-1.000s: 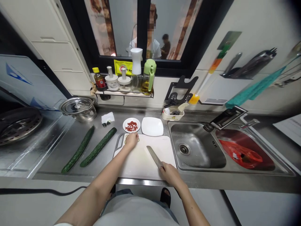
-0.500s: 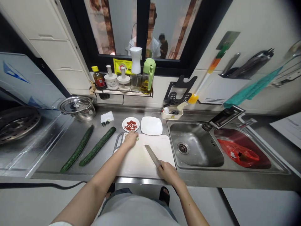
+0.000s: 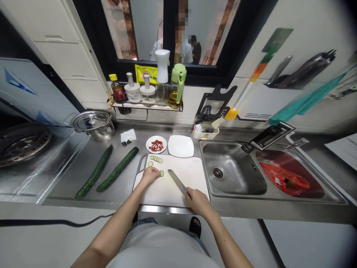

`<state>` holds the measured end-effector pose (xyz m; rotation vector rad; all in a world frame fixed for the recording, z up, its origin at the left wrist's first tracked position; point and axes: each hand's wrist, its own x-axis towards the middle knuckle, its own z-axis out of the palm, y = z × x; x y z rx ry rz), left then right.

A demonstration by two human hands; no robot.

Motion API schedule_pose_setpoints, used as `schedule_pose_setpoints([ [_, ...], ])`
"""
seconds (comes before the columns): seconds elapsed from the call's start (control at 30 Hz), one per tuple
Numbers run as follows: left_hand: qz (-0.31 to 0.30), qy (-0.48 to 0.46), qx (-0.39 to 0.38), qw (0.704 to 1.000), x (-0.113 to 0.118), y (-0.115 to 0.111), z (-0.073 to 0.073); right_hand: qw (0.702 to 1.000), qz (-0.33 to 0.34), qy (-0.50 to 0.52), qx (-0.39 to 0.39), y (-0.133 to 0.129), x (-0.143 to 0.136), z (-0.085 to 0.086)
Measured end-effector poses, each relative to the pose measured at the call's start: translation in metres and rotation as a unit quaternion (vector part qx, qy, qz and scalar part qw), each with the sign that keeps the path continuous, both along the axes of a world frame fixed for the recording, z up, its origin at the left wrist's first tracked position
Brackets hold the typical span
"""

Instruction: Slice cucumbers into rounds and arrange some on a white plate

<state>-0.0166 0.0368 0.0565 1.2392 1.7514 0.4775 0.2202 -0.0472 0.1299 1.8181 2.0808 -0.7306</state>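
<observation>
My right hand [image 3: 197, 201] is closed around the handle of a kitchen knife [image 3: 176, 180], its blade pointing up and left over the white cutting board [image 3: 192, 173]. Near the board's left side, my left hand [image 3: 151, 174] pinches a thin cucumber slice [image 3: 161, 173] at its fingertips. Just beyond that hand, several cucumber slices [image 3: 156, 159] overlap in a row by the board's far left corner. One more slice [image 3: 150, 163] lies apart, below the row.
Two whole cucumbers [image 3: 118, 169] lie left of the board. Behind it stand a plate of small red pieces [image 3: 156, 144] and a white square plate [image 3: 180, 146]. The sink [image 3: 237, 167] is to the right. A lidded steel pot [image 3: 95, 124] and cucumber ends on tissue [image 3: 128, 136] sit back left.
My left hand has drawn back toward me from the board's far edge, uncovering the row of slices; a single slice is now at its fingertips. The knife stays in my right hand.
</observation>
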Motion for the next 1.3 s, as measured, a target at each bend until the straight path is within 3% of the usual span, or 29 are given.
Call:
schedule_pose_setpoints([
  [0.33,-0.032,0.149,0.061,0.986,0.001,-0.012,-0.005,0.998,0.060,-0.009,0.000,-0.006,-0.012,-0.004],
  [0.77,-0.032,0.159,0.081,0.983,-0.002,-0.010,-0.011,0.998,0.059,-0.010,-0.018,-0.007,-0.013,-0.003],
  [1.3,-0.042,0.165,0.053,0.984,-0.005,-0.003,-0.011,0.997,0.070,-0.012,-0.027,-0.007,-0.023,-0.004],
])
